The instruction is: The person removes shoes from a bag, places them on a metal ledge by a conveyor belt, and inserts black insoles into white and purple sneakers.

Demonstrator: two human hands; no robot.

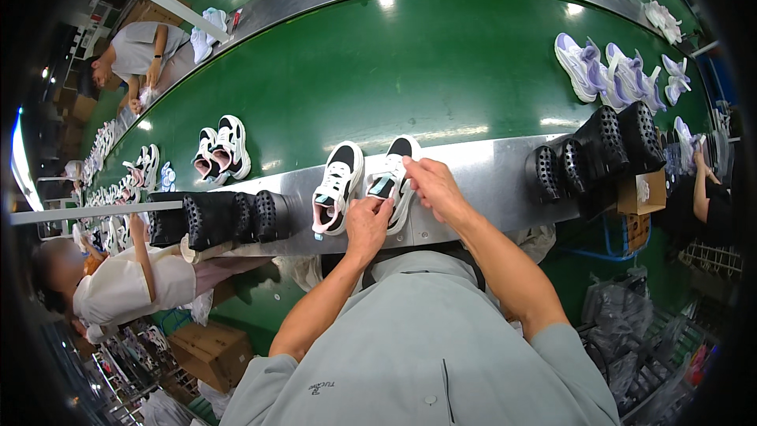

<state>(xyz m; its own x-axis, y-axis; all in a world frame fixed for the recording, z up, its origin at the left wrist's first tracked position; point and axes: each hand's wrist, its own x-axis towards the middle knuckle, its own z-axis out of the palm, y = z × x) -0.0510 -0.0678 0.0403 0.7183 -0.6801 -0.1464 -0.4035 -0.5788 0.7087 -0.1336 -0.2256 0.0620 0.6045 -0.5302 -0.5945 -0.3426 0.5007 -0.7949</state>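
Left hand (368, 229) curled at the collar of a black-and-white sneaker (404, 147), right hand (436, 189) at its side — steadying it, probably; can't tell whether either grips. Sneaker on steel ledge (481, 170), opening facing the wearer, within easy reach; matching sneaker (341, 178) alongside. Beyond — green belt (378, 71).

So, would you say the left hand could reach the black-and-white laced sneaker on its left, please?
Probably yes: the left hand is close beside that sneaker, with nothing visible between them, though it touches the matching sneaker.
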